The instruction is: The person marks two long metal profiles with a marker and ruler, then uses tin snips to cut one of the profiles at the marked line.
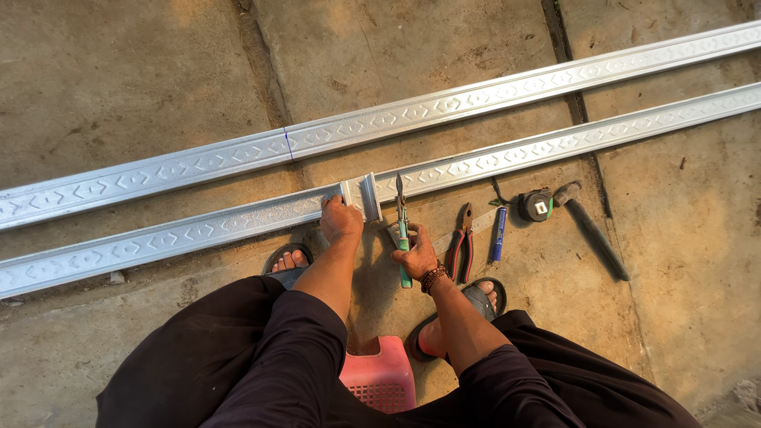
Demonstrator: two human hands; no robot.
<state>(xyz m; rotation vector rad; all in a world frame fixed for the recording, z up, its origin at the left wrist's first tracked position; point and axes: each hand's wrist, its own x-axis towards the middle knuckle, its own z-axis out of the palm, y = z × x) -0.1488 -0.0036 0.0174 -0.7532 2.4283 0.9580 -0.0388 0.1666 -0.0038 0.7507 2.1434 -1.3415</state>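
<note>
Two long embossed metal channels lie across the concrete floor, the far channel (444,103) and the near channel (198,226). My left hand (341,220) presses on the near channel beside a short upright piece of channel (363,196) at a cut. My right hand (418,255) grips green-handled tin snips (403,230), blades pointing away toward the channel's edge. A beaded bracelet sits on the right wrist.
Red-handled pliers (461,242), a blue marker (498,234), a tape measure (537,205) and a hammer (590,226) lie to the right on the floor. A pink plastic stool (380,372) is under me. My sandalled feet (289,260) rest near the channel.
</note>
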